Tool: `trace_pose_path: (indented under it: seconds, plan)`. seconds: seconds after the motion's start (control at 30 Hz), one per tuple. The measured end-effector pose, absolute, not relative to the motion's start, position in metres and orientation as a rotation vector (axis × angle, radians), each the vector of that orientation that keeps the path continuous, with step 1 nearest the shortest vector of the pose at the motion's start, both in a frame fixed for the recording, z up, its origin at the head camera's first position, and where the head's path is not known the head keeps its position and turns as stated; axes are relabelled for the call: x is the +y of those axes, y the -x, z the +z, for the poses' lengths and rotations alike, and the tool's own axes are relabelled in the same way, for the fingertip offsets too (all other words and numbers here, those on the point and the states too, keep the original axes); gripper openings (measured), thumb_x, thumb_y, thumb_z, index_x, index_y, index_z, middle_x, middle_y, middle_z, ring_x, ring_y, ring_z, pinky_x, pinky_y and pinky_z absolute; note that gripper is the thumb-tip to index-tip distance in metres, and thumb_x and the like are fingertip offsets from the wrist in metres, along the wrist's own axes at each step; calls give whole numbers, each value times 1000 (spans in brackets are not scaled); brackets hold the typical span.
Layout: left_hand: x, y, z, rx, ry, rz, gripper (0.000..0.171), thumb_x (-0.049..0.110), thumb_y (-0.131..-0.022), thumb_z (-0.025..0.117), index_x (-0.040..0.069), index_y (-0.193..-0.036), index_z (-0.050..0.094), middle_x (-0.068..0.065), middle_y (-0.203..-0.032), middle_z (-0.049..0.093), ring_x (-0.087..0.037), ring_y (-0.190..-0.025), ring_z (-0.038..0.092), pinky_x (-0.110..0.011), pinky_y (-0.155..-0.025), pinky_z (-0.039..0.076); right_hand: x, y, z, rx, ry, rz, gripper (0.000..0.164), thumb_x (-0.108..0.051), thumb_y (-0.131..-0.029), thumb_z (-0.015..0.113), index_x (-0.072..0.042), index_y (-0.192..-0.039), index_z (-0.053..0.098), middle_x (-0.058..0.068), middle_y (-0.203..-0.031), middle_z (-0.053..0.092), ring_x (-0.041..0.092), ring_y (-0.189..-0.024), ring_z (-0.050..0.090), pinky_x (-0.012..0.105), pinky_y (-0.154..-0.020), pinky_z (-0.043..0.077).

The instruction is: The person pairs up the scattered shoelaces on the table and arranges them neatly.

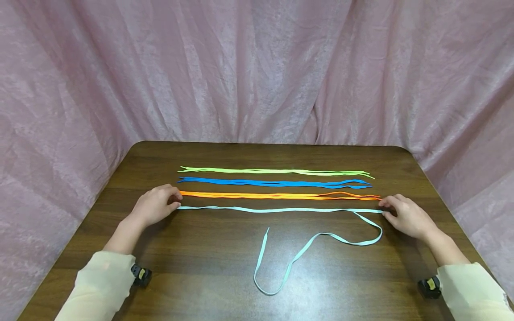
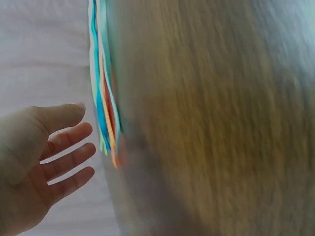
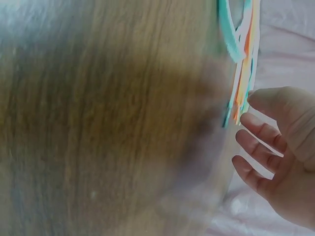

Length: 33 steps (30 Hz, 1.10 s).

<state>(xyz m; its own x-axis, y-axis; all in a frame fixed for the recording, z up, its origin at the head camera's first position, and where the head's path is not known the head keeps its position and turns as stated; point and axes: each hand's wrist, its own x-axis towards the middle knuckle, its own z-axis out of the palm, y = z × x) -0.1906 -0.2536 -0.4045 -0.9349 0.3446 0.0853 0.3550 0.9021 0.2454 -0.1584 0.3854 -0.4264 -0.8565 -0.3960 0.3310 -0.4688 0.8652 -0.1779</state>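
A mint-green shoelace [image 1: 273, 210] runs straight across the table, then doubles back on the right into a loose curve toward me. Beyond it lie orange shoelaces [image 1: 257, 195], blue shoelaces [image 1: 257, 183] and yellow-green shoelaces [image 1: 257, 171] in parallel rows. At the left ends of the mint and orange laces is my left hand [image 1: 157, 206]; the left wrist view has its fingers [image 2: 69, 160] loosely bent with nothing held. My right hand [image 1: 409, 217] hovers by the right ends, its fingers [image 3: 256, 147] relaxed in the right wrist view. Whether any fingertip touches a lace is unclear.
Everything lies on a brown wood-grain table [image 1: 192, 285] with rounded far corners. A pink curtain [image 1: 249, 71] hangs behind it and along both sides. The mint lace's loose end [image 1: 265, 238] sits near the middle, in front of the rows.
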Motion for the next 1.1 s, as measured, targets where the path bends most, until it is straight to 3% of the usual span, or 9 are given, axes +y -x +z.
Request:
trace_pose_path:
  seconds: [0.17, 0.4, 0.6, 0.83, 1.1]
  plan:
    - [-235, 186, -402, -2977, 651, -399, 17, 14, -78, 71, 12, -95, 66, -4, -98, 64, -27, -91, 61, -47, -73, 48, 373, 155, -423, -2771, -661, 381, 26, -4, -69, 73, -8, -93, 63, 5, -87, 61, 24, -78, 60, 40, -67, 47]
    - [-207, 177, -399, -2943, 810, -377, 26, 15, -77, 74, 10, -101, 65, -6, -108, 60, -27, -97, 58, -41, -70, 49, 358, 149, -421, -2796, -735, 359, 30, -10, -68, 76, -9, -95, 63, 2, -89, 61, 23, -80, 60, 40, -69, 46]
    - [-186, 169, -399, -2871, 960, -342, 36, 17, -75, 76, 9, -107, 63, -7, -112, 58, -27, -101, 56, -41, -80, 48, 352, 144, -422, -2822, -779, 351, 34, -12, -67, 79, -10, -96, 62, -1, -85, 58, 17, -76, 57, 36, -66, 46]
    - [-164, 164, -400, -2865, 1109, -273, 45, 24, -76, 74, 12, -117, 59, -4, -118, 55, -24, -111, 53, -44, -93, 43, 352, 142, -425, -2845, -808, 348, 35, -6, -63, 79, -11, -92, 60, -5, -79, 53, 11, -70, 53, 30, -61, 44]
    - [-142, 160, -405, -2813, 1269, -195, 50, 27, -76, 74, 13, -120, 57, -3, -120, 53, -23, -111, 51, -40, -89, 45, 356, 142, -427, -2858, -789, 342, 30, -1, -64, 74, -11, -85, 56, -8, -73, 47, 4, -64, 46, 25, -56, 39]
